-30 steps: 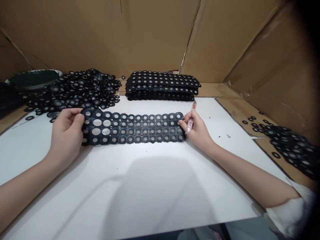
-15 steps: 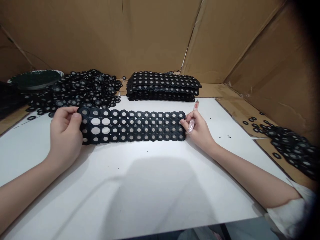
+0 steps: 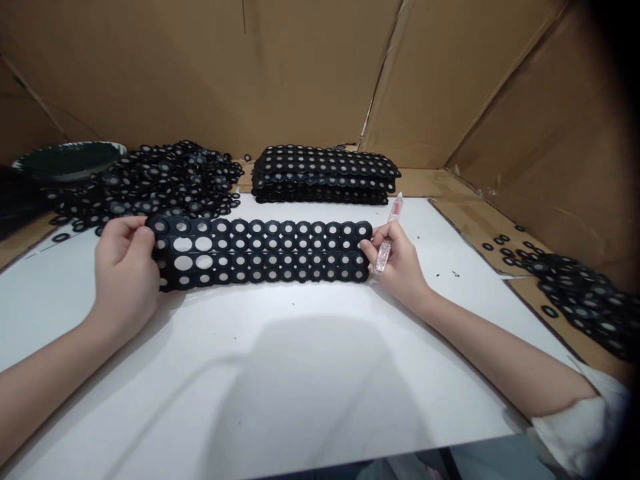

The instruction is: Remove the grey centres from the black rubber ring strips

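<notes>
A long black rubber sheet of joined rings [image 3: 260, 252] lies flat across the white tabletop [image 3: 280, 373], three rows of rings wide, with a few larger punched-out holes near its left end. The left hand [image 3: 126, 270] grips that left end, fingers curled over the edge and thumb on top. The right hand [image 3: 397, 261] pinches the right end between thumb and fingertips, and the same hand also holds a slim clear pen-like tool [image 3: 389, 233] that sticks up and away from the sheet. Just behind the sheet, towards the cardboard wall [image 3: 310, 73], sits a neat stack of similar ring sheets [image 3: 325, 175]. Behind the sheet's left end is a loose heap of separated black rings [image 3: 150, 183], with a dark round dish [image 3: 67, 159] beyond it. Well to the right of the sheet, off the white surface, lies another pile of rings [image 3: 580, 293]
</notes>
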`<action>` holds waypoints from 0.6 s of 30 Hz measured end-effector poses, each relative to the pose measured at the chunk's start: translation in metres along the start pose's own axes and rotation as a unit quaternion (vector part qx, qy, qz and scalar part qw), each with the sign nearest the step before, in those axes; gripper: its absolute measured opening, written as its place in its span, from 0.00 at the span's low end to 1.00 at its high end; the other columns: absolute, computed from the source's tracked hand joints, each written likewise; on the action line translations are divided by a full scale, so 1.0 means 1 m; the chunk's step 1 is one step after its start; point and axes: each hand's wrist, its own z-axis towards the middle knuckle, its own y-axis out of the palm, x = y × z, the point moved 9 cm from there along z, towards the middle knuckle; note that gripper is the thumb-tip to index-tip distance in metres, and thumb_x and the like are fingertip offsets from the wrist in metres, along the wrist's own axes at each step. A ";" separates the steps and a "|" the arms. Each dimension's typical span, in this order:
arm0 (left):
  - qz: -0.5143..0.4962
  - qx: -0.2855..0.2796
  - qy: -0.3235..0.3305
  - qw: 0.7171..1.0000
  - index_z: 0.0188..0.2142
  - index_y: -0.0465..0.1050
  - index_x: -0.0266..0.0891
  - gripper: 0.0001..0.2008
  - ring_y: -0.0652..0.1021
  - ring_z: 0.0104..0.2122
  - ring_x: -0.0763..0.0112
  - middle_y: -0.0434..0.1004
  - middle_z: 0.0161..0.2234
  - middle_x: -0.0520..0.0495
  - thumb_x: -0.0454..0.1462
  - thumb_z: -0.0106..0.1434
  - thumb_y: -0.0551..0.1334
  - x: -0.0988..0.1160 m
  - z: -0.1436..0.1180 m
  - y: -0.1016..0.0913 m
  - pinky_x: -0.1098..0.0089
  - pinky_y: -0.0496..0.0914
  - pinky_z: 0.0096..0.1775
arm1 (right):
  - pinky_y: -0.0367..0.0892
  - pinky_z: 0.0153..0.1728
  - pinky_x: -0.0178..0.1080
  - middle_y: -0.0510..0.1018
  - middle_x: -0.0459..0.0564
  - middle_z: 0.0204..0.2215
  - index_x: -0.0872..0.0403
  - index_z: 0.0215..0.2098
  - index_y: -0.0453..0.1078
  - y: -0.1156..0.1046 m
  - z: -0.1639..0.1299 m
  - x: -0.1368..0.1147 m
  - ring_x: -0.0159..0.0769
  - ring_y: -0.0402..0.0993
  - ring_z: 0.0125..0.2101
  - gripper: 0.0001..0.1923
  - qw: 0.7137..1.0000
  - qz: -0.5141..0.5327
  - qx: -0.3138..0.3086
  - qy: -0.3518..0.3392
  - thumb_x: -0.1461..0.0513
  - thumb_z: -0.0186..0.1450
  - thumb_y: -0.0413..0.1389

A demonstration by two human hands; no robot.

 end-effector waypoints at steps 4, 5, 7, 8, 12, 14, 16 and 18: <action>-0.047 0.004 -0.060 0.997 0.33 0.69 0.38 0.08 0.66 0.26 0.76 0.66 0.26 0.53 0.32 0.52 0.55 -0.012 0.001 0.001 0.74 0.59 0.28 | 0.56 0.27 0.35 0.62 0.43 0.26 0.51 0.27 0.51 -0.001 0.000 0.000 0.28 0.57 0.23 0.10 1.000 0.010 0.000 -0.005 0.63 0.58 0.52; -0.051 0.002 -0.070 0.996 0.33 0.69 0.39 0.08 0.66 0.25 0.76 0.66 0.26 0.54 0.32 0.52 0.55 -0.013 0.001 0.002 0.74 0.59 0.27 | 0.56 0.27 0.35 0.62 0.43 0.26 0.51 0.27 0.51 0.000 0.000 0.000 0.28 0.57 0.24 0.10 1.000 0.014 0.000 -0.003 0.63 0.58 0.52; -0.054 -0.004 -0.085 0.995 0.33 0.68 0.39 0.08 0.65 0.24 0.76 0.65 0.25 0.54 0.32 0.52 0.55 -0.014 -0.001 0.004 0.75 0.59 0.25 | 0.56 0.28 0.35 0.62 0.43 0.26 0.51 0.27 0.51 0.000 0.000 0.002 0.29 0.58 0.25 0.10 1.000 0.021 -0.002 0.002 0.63 0.58 0.52; -0.054 -0.007 -0.088 0.995 0.33 0.68 0.39 0.08 0.65 0.24 0.76 0.65 0.25 0.54 0.32 0.52 0.55 -0.013 -0.001 0.004 0.75 0.59 0.25 | 0.56 0.28 0.35 0.62 0.43 0.26 0.51 0.27 0.51 0.001 0.001 0.003 0.29 0.59 0.25 0.10 1.000 0.025 -0.004 0.005 0.63 0.58 0.52; -0.050 -0.008 -0.096 0.994 0.33 0.68 0.39 0.08 0.64 0.22 0.77 0.64 0.24 0.54 0.33 0.52 0.55 -0.012 -0.003 0.004 0.76 0.58 0.22 | 0.56 0.27 0.35 0.62 0.43 0.27 0.51 0.27 0.52 0.002 0.001 0.005 0.29 0.59 0.25 0.10 0.999 0.034 -0.008 0.013 0.63 0.58 0.52; -0.048 -0.008 -0.097 0.994 0.33 0.68 0.39 0.08 0.65 0.22 0.77 0.65 0.24 0.54 0.33 0.51 0.56 -0.013 -0.002 0.004 0.77 0.58 0.22 | 0.56 0.26 0.35 0.62 0.43 0.27 0.51 0.28 0.52 0.003 0.001 0.005 0.28 0.58 0.24 0.10 0.999 0.037 -0.010 0.016 0.63 0.58 0.52; -0.053 -0.010 -0.098 0.994 0.33 0.68 0.39 0.08 0.65 0.22 0.77 0.65 0.24 0.54 0.33 0.51 0.56 -0.014 -0.001 0.004 0.76 0.59 0.22 | 0.55 0.24 0.35 0.61 0.43 0.26 0.51 0.28 0.52 0.004 0.000 0.007 0.28 0.56 0.22 0.09 0.999 0.043 -0.017 0.023 0.62 0.59 0.51; -0.062 -0.012 -0.097 0.993 0.33 0.68 0.39 0.08 0.65 0.23 0.77 0.65 0.24 0.54 0.33 0.51 0.56 -0.015 -0.001 0.005 0.76 0.59 0.22 | 0.54 0.22 0.34 0.61 0.43 0.25 0.51 0.28 0.51 0.006 0.000 0.009 0.27 0.55 0.20 0.09 0.997 0.061 -0.028 0.036 0.62 0.59 0.51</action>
